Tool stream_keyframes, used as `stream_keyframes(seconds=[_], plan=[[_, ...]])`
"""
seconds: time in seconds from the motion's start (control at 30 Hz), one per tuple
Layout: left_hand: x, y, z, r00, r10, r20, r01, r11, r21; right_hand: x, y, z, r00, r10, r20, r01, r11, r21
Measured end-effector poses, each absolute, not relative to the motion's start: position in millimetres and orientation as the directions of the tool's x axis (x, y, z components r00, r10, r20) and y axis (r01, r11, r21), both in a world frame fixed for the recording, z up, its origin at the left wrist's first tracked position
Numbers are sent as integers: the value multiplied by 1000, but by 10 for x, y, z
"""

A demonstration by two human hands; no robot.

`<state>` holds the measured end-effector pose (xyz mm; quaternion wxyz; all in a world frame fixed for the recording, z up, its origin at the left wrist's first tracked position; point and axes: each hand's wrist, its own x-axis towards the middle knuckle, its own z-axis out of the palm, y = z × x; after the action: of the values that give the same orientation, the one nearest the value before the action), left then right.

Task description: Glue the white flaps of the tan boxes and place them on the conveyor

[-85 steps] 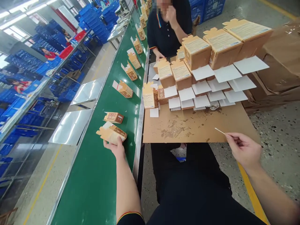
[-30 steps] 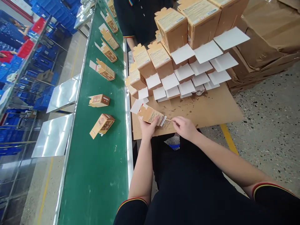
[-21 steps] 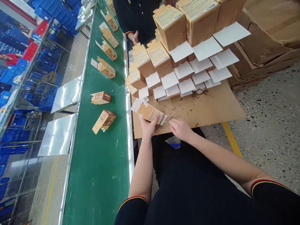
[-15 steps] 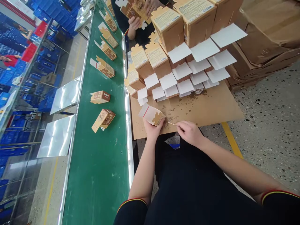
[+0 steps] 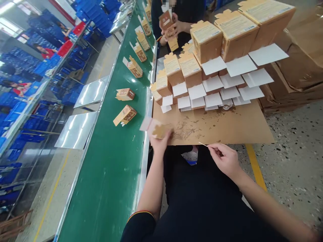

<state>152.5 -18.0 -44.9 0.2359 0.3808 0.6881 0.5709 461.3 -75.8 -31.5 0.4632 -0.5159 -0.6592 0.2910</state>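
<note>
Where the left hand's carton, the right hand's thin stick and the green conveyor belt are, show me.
Held carton (image 5: 158, 130), head view: on its tan flap.
Thin stick (image 5: 203, 144), head view: midway along its visible length.
Green conveyor belt (image 5: 108, 178), head view: the near stretch of its surface.

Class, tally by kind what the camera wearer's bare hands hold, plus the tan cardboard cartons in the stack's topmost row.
White-flapped tan cardboard carton in left hand: 1
Thin pale stick in right hand: 1
Topmost-row tan cartons: 3
Total: 5
</note>
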Motion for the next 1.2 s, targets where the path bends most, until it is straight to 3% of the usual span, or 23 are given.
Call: stream_keyframes(seconds=[0.1, 0.17, 0.27, 0.37, 0.43, 0.57, 0.67, 0.73, 0.83, 0.87, 0.93, 1.03, 1.2], plan=[[748, -454, -272, -779, 578, 244, 312, 20, 950, 4730, -759, -357, 2, 953, 304, 421, 275, -864], [253, -610, -202, -834, 472, 287, 371, 93, 924, 4757, -726, -382, 11, 954, 299, 416, 268, -869], [-195, -712, -225, -900, 402, 172, 307, 301, 903, 4694, -640, -395, -2, 957, 291, 383, 269, -883], [-274, -734, -323, -908, 407, 95, 257, 367, 894, 4639, -569, -382, -18, 959, 282, 368, 268, -890], [-198, -787, -372, -911, 354, 210, 346, 381, 857, 4688, -560, -371, -4, 963, 271, 372, 253, -893], [130, -876, -372, -775, 181, 605, 622, 387, 681, 4969, -633, -367, 95, 966, 242, 417, 182, -891], [504, -545, -284, -707, 357, 610, 683, 123, 720, 5138, -681, -360, 166, 955, 245, 454, 147, -879], [786, -52, -189, -686, 592, 423, 507, -28, 861, 5161, -673, -335, 183, 947, 265, 460, 156, -874], [1181, 845, -44, -552, 832, -64, 113, 151, 982, 5093, -626, -268, 191, 938, 288, 444, 179, -878], [1292, 1103, -7, -481, 853, -203, 41, 253, 967, 5065, -615, -242, 194, 937, 291, 438, 182, -880], [1468, 1448, 36, -412, 846, -337, -23, 361, 932, 5032, -613, -196, 209, 931, 298, 435, 184, -882], [1578, 1425, -4, -415, 845, -337, -30, 358, 933, 5086, -649, -162, 253, 913, 320, 449, 182, -875], [1327, 275, -331, -449, 872, -196, 134, 282, 950, 5374, -525, -134, 286, 892, 351, 541, 152, -827]])
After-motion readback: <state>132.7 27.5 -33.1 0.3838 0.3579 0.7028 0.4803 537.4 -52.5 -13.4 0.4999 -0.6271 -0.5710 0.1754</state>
